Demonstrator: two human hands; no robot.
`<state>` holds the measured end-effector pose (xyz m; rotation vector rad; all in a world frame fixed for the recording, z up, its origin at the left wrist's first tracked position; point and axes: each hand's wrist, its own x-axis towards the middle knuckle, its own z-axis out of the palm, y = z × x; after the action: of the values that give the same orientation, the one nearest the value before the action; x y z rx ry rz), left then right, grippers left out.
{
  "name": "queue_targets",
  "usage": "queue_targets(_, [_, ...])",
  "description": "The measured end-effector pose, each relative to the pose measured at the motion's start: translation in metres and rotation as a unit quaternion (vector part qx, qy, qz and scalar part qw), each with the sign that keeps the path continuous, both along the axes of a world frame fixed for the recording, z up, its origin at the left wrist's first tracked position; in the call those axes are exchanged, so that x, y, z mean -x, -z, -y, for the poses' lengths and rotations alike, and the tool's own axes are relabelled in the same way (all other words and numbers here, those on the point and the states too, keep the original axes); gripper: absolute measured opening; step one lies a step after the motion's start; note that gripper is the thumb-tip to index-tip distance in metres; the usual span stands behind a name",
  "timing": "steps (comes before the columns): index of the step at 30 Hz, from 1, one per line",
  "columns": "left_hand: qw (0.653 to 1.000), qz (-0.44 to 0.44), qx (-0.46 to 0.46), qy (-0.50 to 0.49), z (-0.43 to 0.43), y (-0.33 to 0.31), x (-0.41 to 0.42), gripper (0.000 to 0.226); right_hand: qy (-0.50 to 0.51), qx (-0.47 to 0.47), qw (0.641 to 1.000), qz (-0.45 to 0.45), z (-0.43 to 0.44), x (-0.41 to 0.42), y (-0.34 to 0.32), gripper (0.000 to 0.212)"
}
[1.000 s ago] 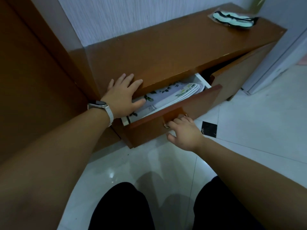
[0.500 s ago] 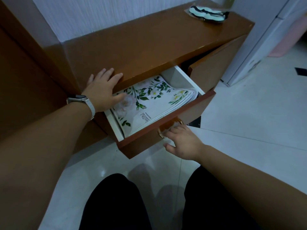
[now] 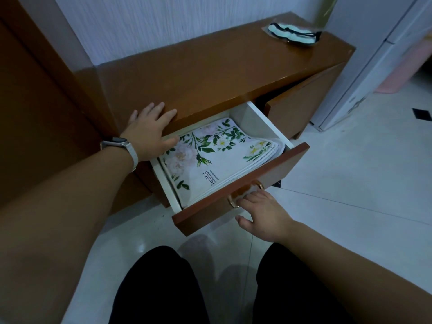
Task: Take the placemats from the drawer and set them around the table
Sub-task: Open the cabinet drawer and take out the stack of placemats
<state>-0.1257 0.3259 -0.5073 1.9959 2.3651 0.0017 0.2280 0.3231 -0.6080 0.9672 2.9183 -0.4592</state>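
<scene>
A stack of white placemats (image 3: 217,157) printed with green leaves and pale flowers lies flat in the pulled-out drawer (image 3: 243,183) of a low brown cabinet (image 3: 210,66). My left hand (image 3: 149,132) rests flat on the cabinet's top edge just left of the drawer, fingers spread, thumb over the opening. My right hand (image 3: 261,211) is at the drawer front, fingertips hooked on the gold handle (image 3: 245,192).
A light-blue and black item (image 3: 292,33) lies on the cabinet's far right end. A cabinet door (image 3: 301,104) to the right of the drawer stands ajar. White door frame (image 3: 374,66) at right. Glossy white tile floor (image 3: 350,195) around my dark-trousered knees.
The drawer has slid out from nearly closed to wide open, pulled by my right hand, uncovering the placemats. My left hand stayed on the cabinet top.
</scene>
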Motion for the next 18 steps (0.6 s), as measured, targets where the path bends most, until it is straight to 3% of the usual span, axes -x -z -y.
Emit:
queue_targets(7, [1.000,-0.012,-0.006,0.003,0.000,0.002,-0.001,0.073,-0.026,-0.001,1.000,-0.009,-0.004,-0.002,-0.005,0.051])
queue_targets(14, [1.000,-0.017,-0.024,-0.002,-0.003,0.008,0.002,0.073,-0.058,-0.010,0.993,-0.100,-0.019,-0.002,-0.024,0.033])
queue_targets(18, [0.999,0.004,0.019,-0.033,-0.002,0.001,-0.008,0.076,-0.032,0.015,0.990,-0.135,-0.020,-0.007,-0.058,0.028])
